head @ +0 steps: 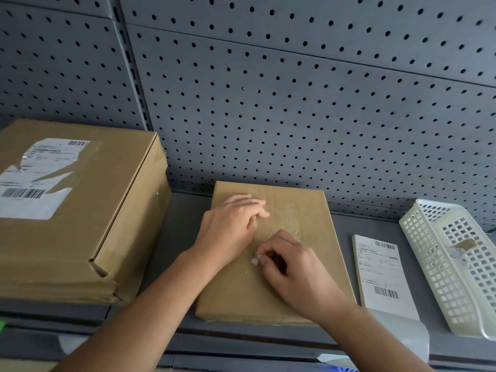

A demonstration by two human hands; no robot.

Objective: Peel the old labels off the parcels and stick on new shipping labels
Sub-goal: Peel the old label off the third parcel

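Flat parcel [241,296]: brown paper or card wrap, thin, rectangular, smooth with a taped seam near its far end. It lies at the middle of the shelf [182,224], long axis running from the front edge towards the back wall, its far end almost at the pegboard [295,103]. A pale, glossy patch of adhesive residue [290,221] marks its upper face.

Left hand [230,226]: laid palm-down on the parcel's far left part, fingers extended and slightly apart, pressing the wrap.

Right hand [295,272]: over the parcel's middle, fingers curled, thumb and forefinger pinched on a small white label scrap [255,261] at the parcel's surface.

Large box [80,237]: corrugated cardboard, at the shelf's left end, resting on a stack of flattened cardboard. Its top carries an old label [35,181], white, torn and partly stripped, with barcodes.

New shipping label [381,275]: white rectangular sheet with barcodes, flat on the shelf just right of the parcel, long axis also front to back.

Basket [440,264]: cream plastic, lattice-walled, at the shelf's right end, holding paper scraps.

Pegboard: grey perforated metal.
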